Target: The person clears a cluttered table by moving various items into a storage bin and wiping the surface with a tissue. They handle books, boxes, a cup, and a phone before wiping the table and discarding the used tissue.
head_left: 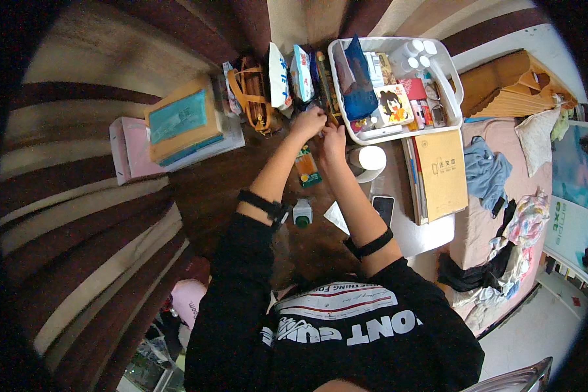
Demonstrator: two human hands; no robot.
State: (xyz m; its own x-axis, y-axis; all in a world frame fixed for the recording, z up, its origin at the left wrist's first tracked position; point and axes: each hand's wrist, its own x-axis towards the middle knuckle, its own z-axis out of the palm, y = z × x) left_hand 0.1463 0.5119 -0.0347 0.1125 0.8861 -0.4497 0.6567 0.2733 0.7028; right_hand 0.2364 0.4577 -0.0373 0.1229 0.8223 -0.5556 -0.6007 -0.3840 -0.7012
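Both hands are together at the back of a dark wooden table (210,191). My left hand (309,122) reaches in with bent fingers, close to a white-and-blue packet (302,73). Just beside it, my right hand (332,139) has its fingertips near the foot of a tall dark, patterned packet (327,83). Something small and shiny shows by the fingers, but its kind and whether it is gripped are hidden. Between my forearms lies an orange-and-green packet (307,169). Nearer to me is a small white bottle with a green cap (302,218).
A white plastic basket (458,93) of boxes and bottles stands right of my hands. Below it are a white cup (371,158), a smartphone (383,211) and stacked notebooks (441,179). A brown handbag (250,95) and books (183,122) stand left. Clothes (487,166) cover a bed.
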